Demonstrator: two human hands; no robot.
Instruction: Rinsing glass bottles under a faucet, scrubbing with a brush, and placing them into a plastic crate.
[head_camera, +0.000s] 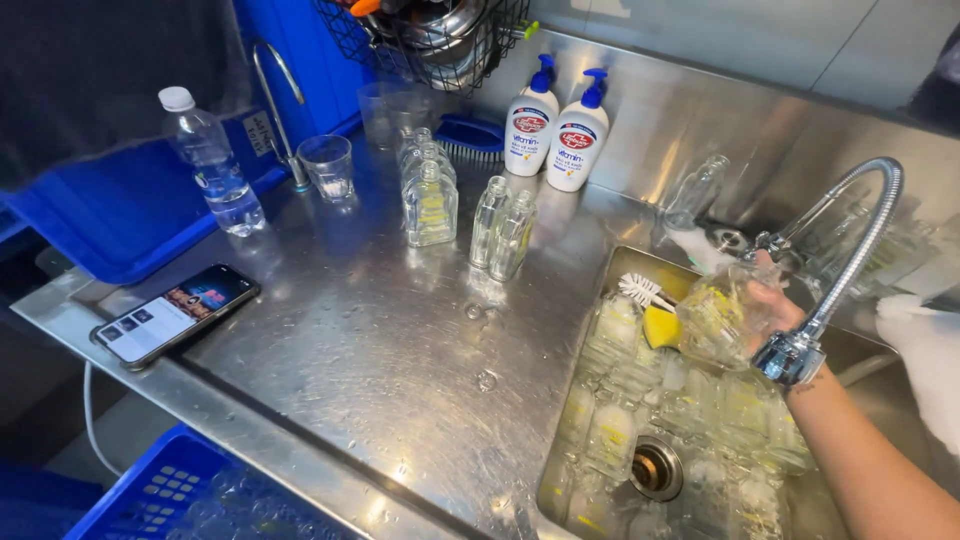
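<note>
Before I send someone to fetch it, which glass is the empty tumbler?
Start at the steel counter left of the sink. Go to its back-left edge, beside the clear plastic water bottle. The short clear glass tumbler stands there, wide-mouthed and open, unlike the narrow-necked bottles nearby.

- The single head camera looked down from above at a steel counter (380, 340)
- It faced obliquely toward the sink (600, 290) at right, fairly near
</note>
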